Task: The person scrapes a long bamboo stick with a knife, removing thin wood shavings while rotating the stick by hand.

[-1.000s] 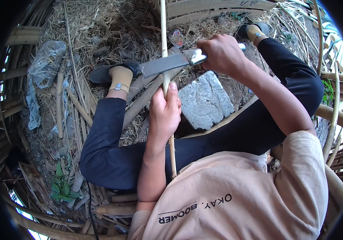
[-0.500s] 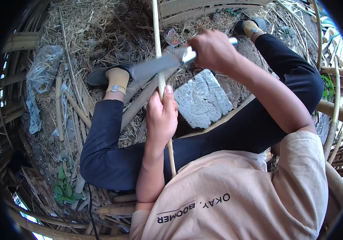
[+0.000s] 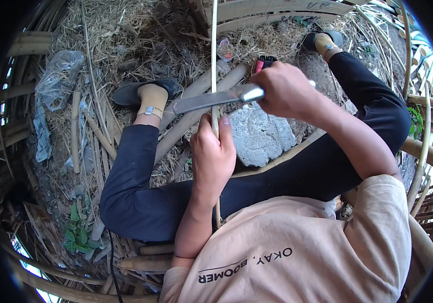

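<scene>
A thin, pale bamboo strip (image 3: 214, 55) runs upright past my left hand (image 3: 213, 146), whose fingers are wrapped round it with the thumb along its side. Its lower end reaches down to my shirt. My right hand (image 3: 289, 91) grips the handle of a machete (image 3: 196, 102), a broad grey blade with a shiny metal collar. The blade points left and crosses the strip just above my left fist. Most of the handle is hidden in my right fist; a metal end shows past it. Below the blade lies a rough grey stone block (image 3: 261, 136), between my legs.
Bamboo poles (image 3: 186, 121) lie on the ground left of the block. A pink and black object (image 3: 264, 62) sits beyond my right hand. Clear plastic bag (image 3: 59, 78) and dry straw (image 3: 120, 30) are at far left. Planks (image 3: 277, 10) stand at the back; bamboo surrounds me.
The machete and my right hand have moved slightly right and nearer to me. My left hand has shifted right and a little nearer, still on the strip. The pink and black object has come into view.
</scene>
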{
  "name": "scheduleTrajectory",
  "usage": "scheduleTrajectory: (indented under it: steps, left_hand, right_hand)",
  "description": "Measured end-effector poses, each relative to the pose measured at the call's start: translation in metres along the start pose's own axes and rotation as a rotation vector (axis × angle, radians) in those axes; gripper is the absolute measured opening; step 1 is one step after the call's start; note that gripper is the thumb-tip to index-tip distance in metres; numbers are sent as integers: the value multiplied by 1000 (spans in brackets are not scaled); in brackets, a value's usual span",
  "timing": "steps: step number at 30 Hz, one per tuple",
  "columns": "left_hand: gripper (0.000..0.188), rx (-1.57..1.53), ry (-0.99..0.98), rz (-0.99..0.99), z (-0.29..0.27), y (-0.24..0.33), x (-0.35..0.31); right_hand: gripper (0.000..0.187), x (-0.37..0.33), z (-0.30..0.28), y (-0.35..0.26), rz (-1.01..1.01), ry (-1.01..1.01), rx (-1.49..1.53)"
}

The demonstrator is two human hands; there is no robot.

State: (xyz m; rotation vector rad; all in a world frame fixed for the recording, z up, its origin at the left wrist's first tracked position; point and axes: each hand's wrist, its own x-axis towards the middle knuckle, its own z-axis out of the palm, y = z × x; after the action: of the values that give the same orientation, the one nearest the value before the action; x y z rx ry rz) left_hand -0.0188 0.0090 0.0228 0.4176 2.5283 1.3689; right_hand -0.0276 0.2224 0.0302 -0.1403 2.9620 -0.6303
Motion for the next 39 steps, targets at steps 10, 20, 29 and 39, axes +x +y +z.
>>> scheduleTrajectory:
  steps: [10,20,29,39]
  left_hand:
    - [26,105,0,-3,4,1,-5]
    - [32,-258,-131,-125,5,-17,-4]
    - [28,-519,-240,-267,-3,-21,6]
    - [37,-406,-209,-365,-3,-11,-1]
  right_hand:
    - [14,33,-5,36,249,171,-170]
    - [13,11,-25,31,109,188,53]
    - [14,-1,2,-1,-16,-53,8]
    - [18,37,0,36,196,143,-106]
